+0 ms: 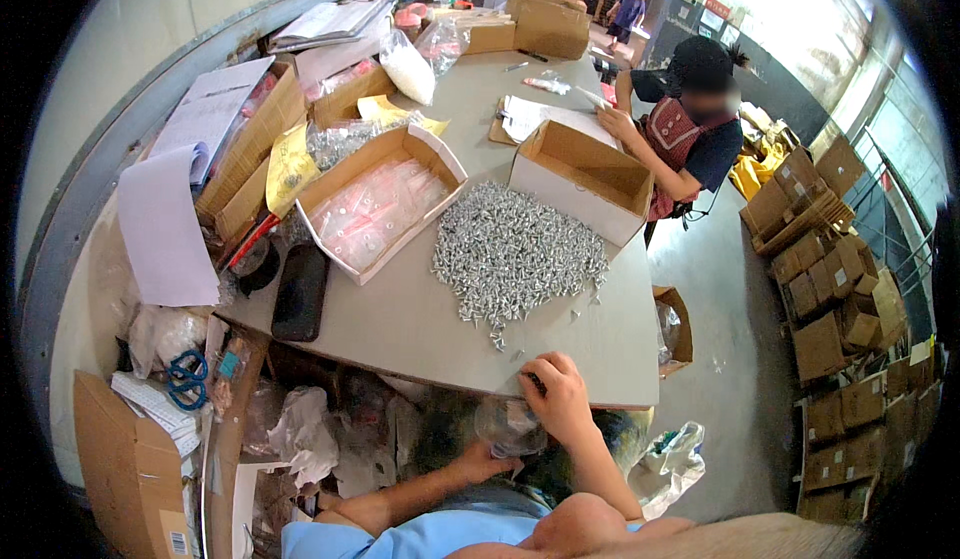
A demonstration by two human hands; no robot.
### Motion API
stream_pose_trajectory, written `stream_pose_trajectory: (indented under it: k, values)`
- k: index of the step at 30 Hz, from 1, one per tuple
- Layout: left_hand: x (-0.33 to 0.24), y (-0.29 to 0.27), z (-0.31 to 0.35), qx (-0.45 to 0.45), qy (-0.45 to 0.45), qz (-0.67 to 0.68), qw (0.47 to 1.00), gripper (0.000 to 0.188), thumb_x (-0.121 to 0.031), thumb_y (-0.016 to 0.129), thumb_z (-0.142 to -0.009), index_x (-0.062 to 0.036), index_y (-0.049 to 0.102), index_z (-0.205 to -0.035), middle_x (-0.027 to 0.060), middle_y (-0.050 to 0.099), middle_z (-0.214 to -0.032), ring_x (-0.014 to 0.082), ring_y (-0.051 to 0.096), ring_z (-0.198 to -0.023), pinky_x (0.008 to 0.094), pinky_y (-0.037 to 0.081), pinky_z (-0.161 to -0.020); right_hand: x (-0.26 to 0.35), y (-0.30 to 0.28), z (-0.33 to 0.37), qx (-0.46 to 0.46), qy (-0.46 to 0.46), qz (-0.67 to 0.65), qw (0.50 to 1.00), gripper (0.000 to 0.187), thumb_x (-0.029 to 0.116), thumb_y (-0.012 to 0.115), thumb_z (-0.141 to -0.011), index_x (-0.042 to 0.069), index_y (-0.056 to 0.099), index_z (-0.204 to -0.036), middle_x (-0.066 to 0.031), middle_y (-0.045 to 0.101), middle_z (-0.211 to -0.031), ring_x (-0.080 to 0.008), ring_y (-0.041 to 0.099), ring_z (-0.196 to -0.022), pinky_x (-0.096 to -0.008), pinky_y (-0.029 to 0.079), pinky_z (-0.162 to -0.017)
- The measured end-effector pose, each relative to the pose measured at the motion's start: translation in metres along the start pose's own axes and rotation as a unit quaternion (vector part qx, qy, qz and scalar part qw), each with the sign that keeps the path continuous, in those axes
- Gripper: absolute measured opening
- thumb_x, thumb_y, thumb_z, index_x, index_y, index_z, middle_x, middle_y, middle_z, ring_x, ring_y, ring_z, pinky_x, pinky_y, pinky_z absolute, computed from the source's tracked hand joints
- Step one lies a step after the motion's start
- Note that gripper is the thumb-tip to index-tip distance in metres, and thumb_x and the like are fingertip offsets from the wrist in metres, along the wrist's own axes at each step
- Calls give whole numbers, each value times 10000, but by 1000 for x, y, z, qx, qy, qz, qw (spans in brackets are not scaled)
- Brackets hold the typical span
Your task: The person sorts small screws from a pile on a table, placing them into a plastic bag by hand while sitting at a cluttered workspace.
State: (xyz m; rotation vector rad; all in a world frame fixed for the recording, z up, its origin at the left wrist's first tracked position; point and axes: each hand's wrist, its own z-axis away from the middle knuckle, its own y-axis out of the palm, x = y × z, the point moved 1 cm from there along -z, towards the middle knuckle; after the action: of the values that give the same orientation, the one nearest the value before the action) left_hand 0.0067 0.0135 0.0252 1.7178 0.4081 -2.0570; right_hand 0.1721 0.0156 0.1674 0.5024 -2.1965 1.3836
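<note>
A large pile of small silver screws (520, 249) is spread over the grey table (410, 329), a few lying loose toward its front edge. Just below that edge my left hand (485, 462) is closed on a clear plastic bag (510, 427), held low in front of me. My right hand (556, 391) hangs over the table's edge right above the bag, with its fingers curled in; whatever they hold is hidden. Left of the pile stands a white cardboard box (400, 237) of small clear bags with red strips. Behind the pile is another cardboard box (580, 199), its visible inside bare.
A black phone (301, 293) lies at the table's left front. Paper stacks and boxes (262, 129) crowd the left side. Across the table a co-worker (690, 124) holds papers near a clipboard (530, 119). Blue-handled scissors (187, 379) lie at lower left; cartons (835, 279) are stacked at right.
</note>
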Motion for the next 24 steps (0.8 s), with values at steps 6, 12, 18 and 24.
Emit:
stream_pose_trajectory:
  k: [6,12,18,24]
  values:
    - [8,2,4,-5,-35,-34,999,439,-212,721,-792,-20,566,-1155,85,617,-1113,187,557,-1003,341,446,-886,3,2,3,-13,-7,-6,1000,136,70,648,-754,48,618,-885,-129,584,-910,-338,546,-886,-401,465,-768]
    - [-32,3,8,-44,-49,27,997,371,-195,712,-797,-28,591,-1106,72,640,-1022,174,575,-930,333,465,-835,17,-14,6,118,14,-96,988,89,86,669,-766,30,650,-832,-124,591,-851,-289,590,-725,-358,491,-632]
    - [-19,11,8,-64,-7,56,996,321,-181,701,-811,-34,598,-1077,39,643,-955,127,562,-857,308,466,-771,8,1,-21,11,29,-18,999,220,110,686,-753,46,628,-955,-128,575,-930,-289,580,-759,-347,480,-671]
    - [-10,8,4,-32,-14,64,997,337,-231,712,-809,-27,613,-1059,41,644,-937,135,563,-841,309,457,-770,11,26,-44,-17,-30,17,999,207,118,686,-736,56,628,-925,-124,578,-918,-321,556,-862,-394,455,-763]
